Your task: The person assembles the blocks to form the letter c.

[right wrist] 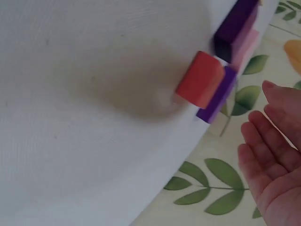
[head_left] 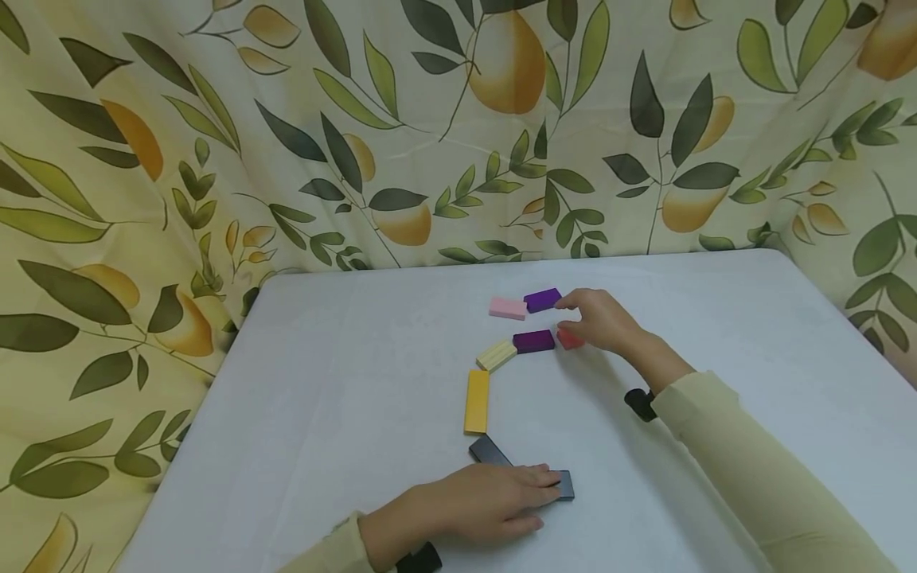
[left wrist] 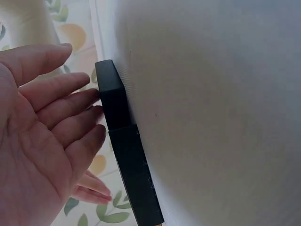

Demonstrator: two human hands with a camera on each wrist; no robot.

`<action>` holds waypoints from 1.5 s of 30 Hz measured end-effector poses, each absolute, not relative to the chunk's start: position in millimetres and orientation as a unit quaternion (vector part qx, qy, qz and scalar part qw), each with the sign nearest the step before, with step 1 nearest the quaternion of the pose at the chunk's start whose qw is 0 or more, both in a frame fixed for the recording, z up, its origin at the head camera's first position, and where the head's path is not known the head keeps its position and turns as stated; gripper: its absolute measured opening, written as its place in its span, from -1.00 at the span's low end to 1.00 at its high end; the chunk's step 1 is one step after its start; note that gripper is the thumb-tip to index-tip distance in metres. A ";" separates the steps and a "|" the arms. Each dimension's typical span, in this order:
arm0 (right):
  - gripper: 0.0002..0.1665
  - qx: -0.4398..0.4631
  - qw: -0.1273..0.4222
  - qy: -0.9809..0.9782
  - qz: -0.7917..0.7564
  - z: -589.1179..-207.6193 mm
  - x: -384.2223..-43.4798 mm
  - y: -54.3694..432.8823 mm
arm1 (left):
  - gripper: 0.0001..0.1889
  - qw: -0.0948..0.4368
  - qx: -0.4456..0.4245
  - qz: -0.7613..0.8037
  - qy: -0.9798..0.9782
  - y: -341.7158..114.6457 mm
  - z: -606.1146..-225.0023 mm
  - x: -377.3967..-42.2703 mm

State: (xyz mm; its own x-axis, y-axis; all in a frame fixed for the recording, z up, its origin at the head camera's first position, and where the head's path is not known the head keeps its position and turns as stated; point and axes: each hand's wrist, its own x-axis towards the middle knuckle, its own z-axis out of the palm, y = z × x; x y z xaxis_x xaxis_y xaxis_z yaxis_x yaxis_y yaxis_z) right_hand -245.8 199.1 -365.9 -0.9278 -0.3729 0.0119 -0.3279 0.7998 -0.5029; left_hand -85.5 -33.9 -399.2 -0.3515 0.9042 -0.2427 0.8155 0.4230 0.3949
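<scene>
My left hand lies with straight fingers over a dark grey block, the near end of a curved row. In the left wrist view the fingertips are right at that dark block, and a second dark block adjoins it. At the row's far end, my right hand hovers with loosely curved fingers around a red block. In the right wrist view the red block stands apart from the fingers, with nothing in the hand. A dark purple block lies just left of the red one.
The row continues with a pale yellow block and a yellow-orange block. Behind it lie a pink block and a violet block, end to end. A white-covered table holds everything, with a leaf-patterned curtain behind.
</scene>
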 end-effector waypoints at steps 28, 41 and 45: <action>-0.64 -0.162 0.058 0.962 -0.210 -392.4 -297.7 163.2 | -0.57 0.206 0.526 0.078 0.821 -35.0 -400.1 -89.0; -0.69 -0.199 0.060 0.966 -0.154 -398.2 -301.4 165.9 | -0.60 0.203 0.524 0.085 0.823 -32.1 -397.1 -88.5; -0.69 -0.180 0.056 0.971 -0.149 -395.3 -300.9 176.1 | -0.60 0.210 0.521 0.087 0.823 -32.7 -397.3 -90.3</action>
